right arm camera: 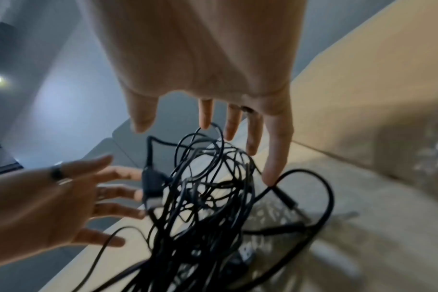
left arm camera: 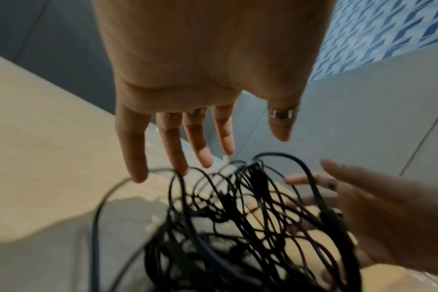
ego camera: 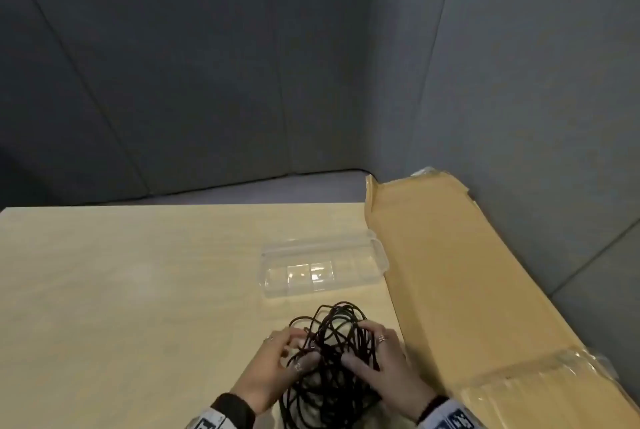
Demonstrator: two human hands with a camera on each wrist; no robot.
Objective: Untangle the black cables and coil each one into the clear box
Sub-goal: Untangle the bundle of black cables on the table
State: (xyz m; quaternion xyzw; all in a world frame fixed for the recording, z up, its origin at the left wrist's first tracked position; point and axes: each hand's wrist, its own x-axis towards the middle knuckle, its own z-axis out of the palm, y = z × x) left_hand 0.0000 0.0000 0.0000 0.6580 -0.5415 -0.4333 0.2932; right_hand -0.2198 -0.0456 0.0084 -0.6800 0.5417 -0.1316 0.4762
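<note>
Early stage: black cables (ego camera: 329, 359) one knotted bundle at near counter (ego camera: 138, 290) edge, none separated or coiled; clear box (ego camera: 322, 266) beyond, nothing inside. Left hand (ego camera: 277, 366), right hand (ego camera: 384, 359) flank bundle, fingers spread, touching loops, gripping nothing. One bundle, cable count unreadable; one box; one cardboard sheet (ego camera: 467, 290) on right

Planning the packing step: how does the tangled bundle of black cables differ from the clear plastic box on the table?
The tangled bundle of black cables is dark, loose and irregular, while the clear plastic box is see-through, rigid and rectangular. The cables sit between the left hand and right hand at the near edge; the box lies farther back, untouched. Both are on the light wooden table.
</note>
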